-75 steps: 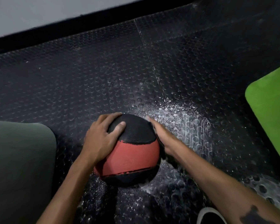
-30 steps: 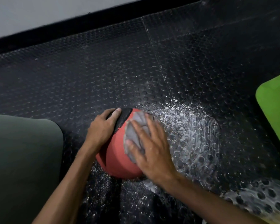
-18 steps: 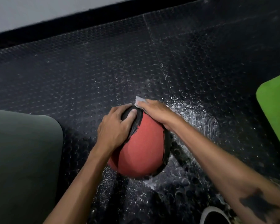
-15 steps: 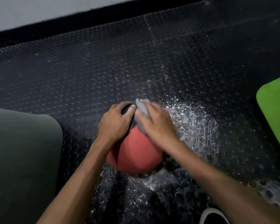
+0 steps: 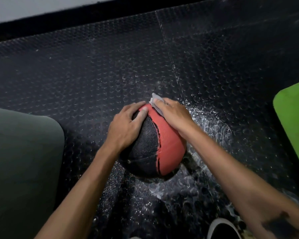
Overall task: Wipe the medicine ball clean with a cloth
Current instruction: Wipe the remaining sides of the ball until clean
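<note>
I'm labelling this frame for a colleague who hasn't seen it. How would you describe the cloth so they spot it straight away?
Start at the red and black ball on the dark studded floor. At the ball's far top edge, the right hand presses a small cloth onto the red panel. It is the only pale grey thing there, poking out beyond the fingertips.

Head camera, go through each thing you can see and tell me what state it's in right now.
medicine ball: on the floor, held by both hands
cloth: pressed on the ball's far top
left hand: fingers spread, steadying the ball
right hand: flat on the cloth
floor: wet and foamy right of the ball
</note>
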